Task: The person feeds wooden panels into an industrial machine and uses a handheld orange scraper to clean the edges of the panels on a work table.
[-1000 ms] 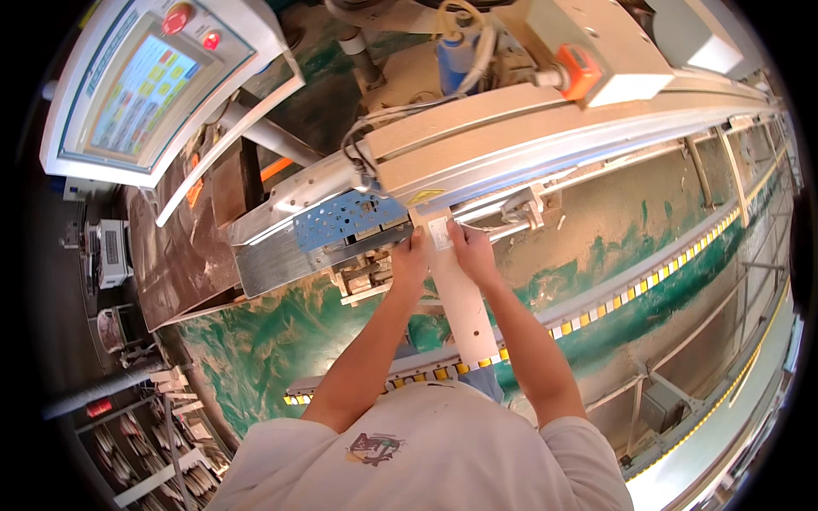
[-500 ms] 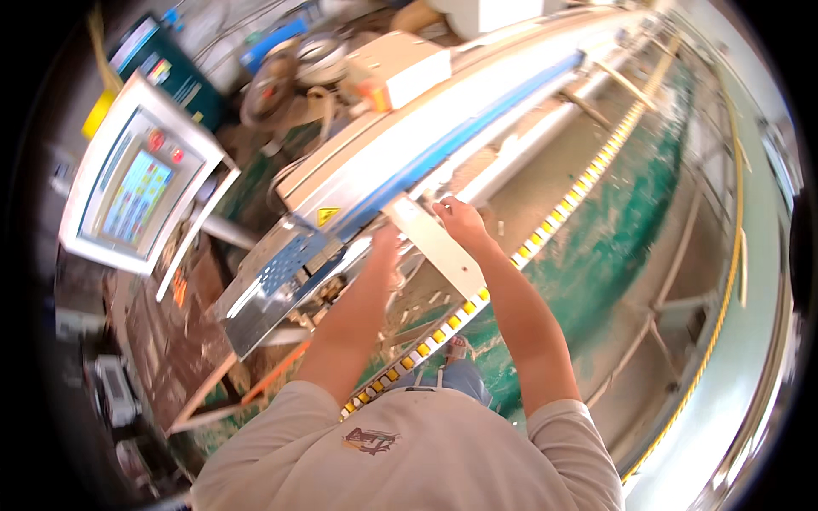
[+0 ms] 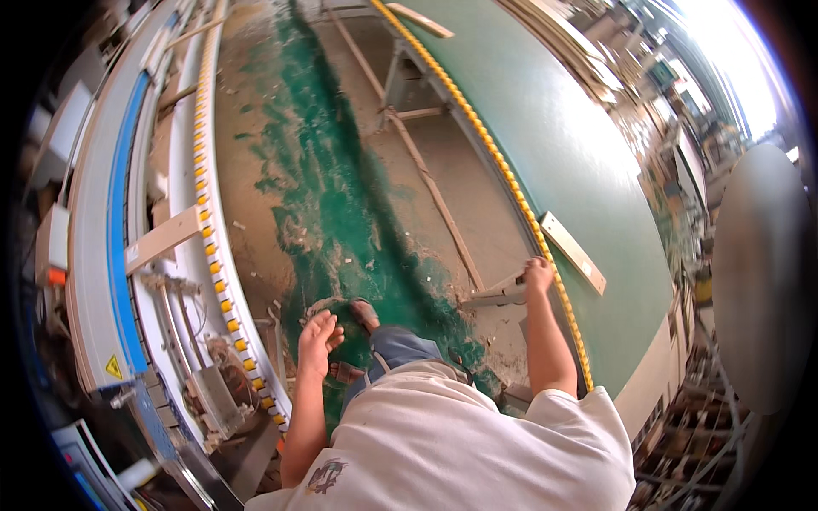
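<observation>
My left hand (image 3: 317, 341) hangs over the floor with its fingers loosely apart and nothing in it. Curled fingers show on my right hand (image 3: 537, 274), beside the yellow roller edge (image 3: 521, 200) of the green table (image 3: 562, 128); whether anything small is in them is hidden. Just past that hand, a pale wooden board (image 3: 573, 254) with holes near its ends lies flat on the green top. Another pale board (image 3: 166, 241) bridges the machine (image 3: 94, 255) on the left and its strip of yellow rollers (image 3: 223, 305).
Between the machine and the table runs a floor (image 3: 332, 170) with worn green paint and scattered scraps. A metal leg frame (image 3: 434, 183) stands under the table. One more board (image 3: 419, 20) lies at the table's far edge, and stacked boards (image 3: 571, 47) stand beyond it.
My view and body have turned right, from the machine toward the green table. Both hands have come away from the board at the machine, which stays across it.
</observation>
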`<action>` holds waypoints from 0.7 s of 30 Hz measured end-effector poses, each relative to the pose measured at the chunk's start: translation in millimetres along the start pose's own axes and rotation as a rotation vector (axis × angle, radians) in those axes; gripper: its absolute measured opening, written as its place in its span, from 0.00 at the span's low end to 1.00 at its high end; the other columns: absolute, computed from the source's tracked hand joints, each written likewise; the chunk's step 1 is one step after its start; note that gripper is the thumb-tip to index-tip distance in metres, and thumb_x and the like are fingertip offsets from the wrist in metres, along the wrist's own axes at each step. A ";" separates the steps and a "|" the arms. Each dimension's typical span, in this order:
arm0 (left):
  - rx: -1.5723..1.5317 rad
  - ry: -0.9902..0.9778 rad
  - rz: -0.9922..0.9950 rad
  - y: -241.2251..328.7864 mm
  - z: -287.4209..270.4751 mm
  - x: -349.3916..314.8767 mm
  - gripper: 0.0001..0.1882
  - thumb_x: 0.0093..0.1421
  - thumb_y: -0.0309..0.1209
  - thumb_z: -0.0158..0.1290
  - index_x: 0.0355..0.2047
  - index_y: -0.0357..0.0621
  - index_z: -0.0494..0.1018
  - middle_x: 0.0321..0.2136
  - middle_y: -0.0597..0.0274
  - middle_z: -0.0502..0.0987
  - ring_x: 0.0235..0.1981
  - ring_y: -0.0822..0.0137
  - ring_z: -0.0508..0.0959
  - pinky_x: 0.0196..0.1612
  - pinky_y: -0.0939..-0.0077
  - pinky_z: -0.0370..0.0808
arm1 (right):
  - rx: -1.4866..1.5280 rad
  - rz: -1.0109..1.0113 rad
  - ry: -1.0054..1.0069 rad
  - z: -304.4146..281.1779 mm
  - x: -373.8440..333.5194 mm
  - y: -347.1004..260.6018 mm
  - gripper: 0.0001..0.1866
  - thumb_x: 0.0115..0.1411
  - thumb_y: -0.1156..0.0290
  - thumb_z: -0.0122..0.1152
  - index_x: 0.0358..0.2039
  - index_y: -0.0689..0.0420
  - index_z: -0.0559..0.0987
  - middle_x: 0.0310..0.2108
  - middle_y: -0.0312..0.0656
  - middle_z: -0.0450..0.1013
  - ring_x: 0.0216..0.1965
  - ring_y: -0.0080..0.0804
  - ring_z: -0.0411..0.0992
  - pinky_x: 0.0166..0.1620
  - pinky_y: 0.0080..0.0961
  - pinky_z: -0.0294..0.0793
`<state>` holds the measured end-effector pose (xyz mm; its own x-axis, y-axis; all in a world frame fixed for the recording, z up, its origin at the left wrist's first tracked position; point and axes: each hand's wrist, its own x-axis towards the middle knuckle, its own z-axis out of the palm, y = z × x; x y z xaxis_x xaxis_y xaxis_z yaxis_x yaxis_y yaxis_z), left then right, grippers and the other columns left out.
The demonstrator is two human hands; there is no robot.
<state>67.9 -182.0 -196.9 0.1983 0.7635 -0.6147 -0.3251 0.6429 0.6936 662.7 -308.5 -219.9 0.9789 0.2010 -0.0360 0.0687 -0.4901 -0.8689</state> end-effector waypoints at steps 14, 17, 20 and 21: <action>0.414 0.425 -0.088 -84.3 8.8 -0.9 0.22 0.67 0.35 0.60 0.58 0.38 0.72 0.49 0.58 0.79 0.41 0.67 0.80 0.42 0.73 0.80 | -0.197 1.011 0.563 -144.2 203.2 114.5 0.49 0.52 0.43 0.71 0.68 0.51 0.62 0.66 0.58 0.63 0.63 0.52 0.68 0.64 0.47 0.71; 0.401 0.288 -0.112 -90.5 73.7 -5.9 0.17 0.68 0.36 0.60 0.52 0.39 0.77 0.41 0.62 0.81 0.37 0.70 0.81 0.39 0.73 0.80 | -0.116 0.909 0.717 -147.0 220.8 92.4 0.46 0.50 0.54 0.76 0.64 0.56 0.63 0.63 0.59 0.65 0.60 0.54 0.71 0.62 0.47 0.74; 0.506 0.092 -0.133 -89.0 131.4 -0.9 0.15 0.68 0.37 0.60 0.46 0.37 0.79 0.38 0.61 0.83 0.36 0.71 0.82 0.40 0.75 0.80 | -0.346 0.344 0.169 -168.5 249.0 64.9 0.47 0.48 0.66 0.76 0.68 0.53 0.64 0.62 0.58 0.67 0.58 0.54 0.71 0.61 0.45 0.75; 0.612 -0.012 -0.139 -84.1 174.3 10.6 0.16 0.68 0.39 0.59 0.45 0.37 0.79 0.37 0.61 0.83 0.36 0.70 0.82 0.40 0.75 0.80 | -0.005 0.087 -0.067 -201.4 288.4 63.7 0.48 0.47 0.69 0.75 0.70 0.52 0.64 0.60 0.57 0.68 0.57 0.49 0.71 0.58 0.44 0.75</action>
<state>258.4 -217.1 -196.3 0.2119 0.6688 -0.7126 0.2917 0.6526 0.6993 988.1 -452.6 -186.2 0.9662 0.2134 -0.1445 -0.0153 -0.5124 -0.8586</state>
